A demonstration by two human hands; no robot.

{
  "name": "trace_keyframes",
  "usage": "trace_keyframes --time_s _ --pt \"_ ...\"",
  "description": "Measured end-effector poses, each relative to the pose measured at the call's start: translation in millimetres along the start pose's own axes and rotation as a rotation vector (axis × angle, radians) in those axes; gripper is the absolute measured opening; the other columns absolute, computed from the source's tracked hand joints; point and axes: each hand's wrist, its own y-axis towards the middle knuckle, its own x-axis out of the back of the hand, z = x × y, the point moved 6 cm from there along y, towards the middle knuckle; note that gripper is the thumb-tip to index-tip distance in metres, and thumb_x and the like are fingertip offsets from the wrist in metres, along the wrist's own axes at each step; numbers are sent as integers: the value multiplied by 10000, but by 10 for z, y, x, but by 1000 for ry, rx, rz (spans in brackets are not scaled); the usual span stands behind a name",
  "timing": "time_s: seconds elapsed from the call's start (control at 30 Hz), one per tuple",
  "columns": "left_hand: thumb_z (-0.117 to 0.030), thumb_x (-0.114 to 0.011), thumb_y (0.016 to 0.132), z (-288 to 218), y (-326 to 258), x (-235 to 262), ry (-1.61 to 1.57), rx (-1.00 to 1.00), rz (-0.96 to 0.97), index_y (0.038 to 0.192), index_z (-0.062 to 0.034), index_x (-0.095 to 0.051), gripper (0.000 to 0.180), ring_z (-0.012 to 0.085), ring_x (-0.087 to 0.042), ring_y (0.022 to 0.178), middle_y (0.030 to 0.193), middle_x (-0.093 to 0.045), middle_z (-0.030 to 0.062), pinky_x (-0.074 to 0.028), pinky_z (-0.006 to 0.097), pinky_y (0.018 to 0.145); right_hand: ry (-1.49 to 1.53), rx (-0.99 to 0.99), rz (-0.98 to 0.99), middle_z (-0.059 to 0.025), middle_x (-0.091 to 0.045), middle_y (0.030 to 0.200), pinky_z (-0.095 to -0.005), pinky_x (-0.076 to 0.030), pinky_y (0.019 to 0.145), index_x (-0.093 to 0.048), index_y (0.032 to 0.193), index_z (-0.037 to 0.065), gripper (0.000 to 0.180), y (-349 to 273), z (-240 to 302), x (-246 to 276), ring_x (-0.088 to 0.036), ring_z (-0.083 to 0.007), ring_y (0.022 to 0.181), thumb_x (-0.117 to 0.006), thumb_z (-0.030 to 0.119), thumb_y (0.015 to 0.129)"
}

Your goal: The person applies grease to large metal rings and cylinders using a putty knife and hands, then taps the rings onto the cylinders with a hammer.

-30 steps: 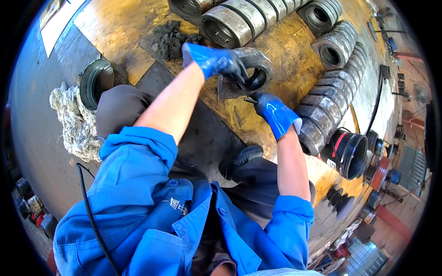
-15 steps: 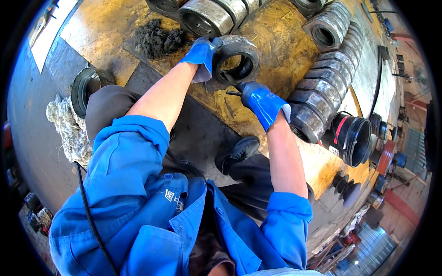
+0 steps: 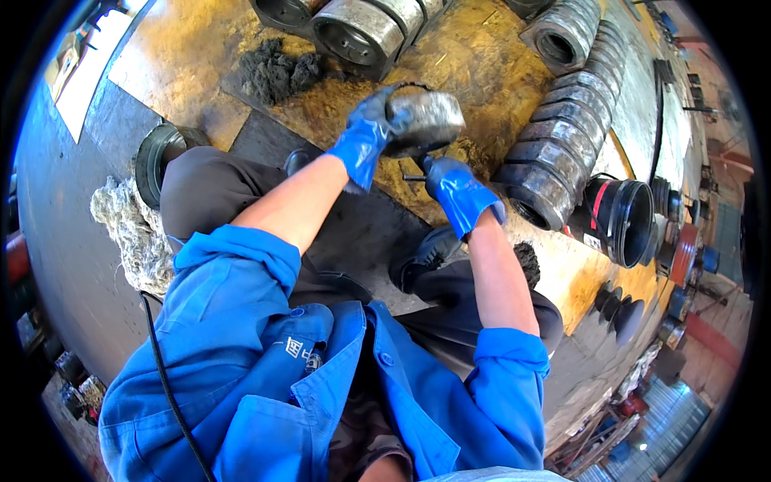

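My left hand, in a blue rubber glove, grips a thick, dirty metal ring by its left side. The ring is raised and tilted, so its worn outer wall faces me and its bore is mostly hidden. Just below it, my right hand, gloved in the same blue, is closed round a slim dark tool; a short rod end sticks out to the left of the fist. The rest of that tool is hidden, so its kind is unclear. Whether it touches the ring I cannot make out.
A long row of similar metal rings lies to the right, with a black bucket beside it. More rings stand at the far side. A dark fibrous clump sits on the stained board. Pale waste fibre and a black ring are near my left knee.
The ring has been tipped: its open face showed before, and now its outer wall does. My left hand has shifted slightly toward me. My right hand remains closed on the tool.
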Motion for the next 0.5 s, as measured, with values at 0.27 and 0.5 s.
trace_keyframes --time_s 0.27,0.5 --pt "-484 -717 694 -169 -393 -37 138 24 -95 1282 -76 -507 746 313 -530 1169 1255 -563 168 -399 374 1017 -8 -76 -93 -225 -633 1083 -478 -502 815 -532 1218 89 355 -104 29 -621 -622 -371 1002 -443 110 876" --pt "-393 -712 788 -132 -393 85 76 -30 51 1070 -46 -656 451 216 -653 851 961 -691 141 -500 337 789 46 -102 -67 -216 -622 1126 -470 -504 838 -519 1241 93 356 10 237 -427 -613 -360 1036 -412 145 905"
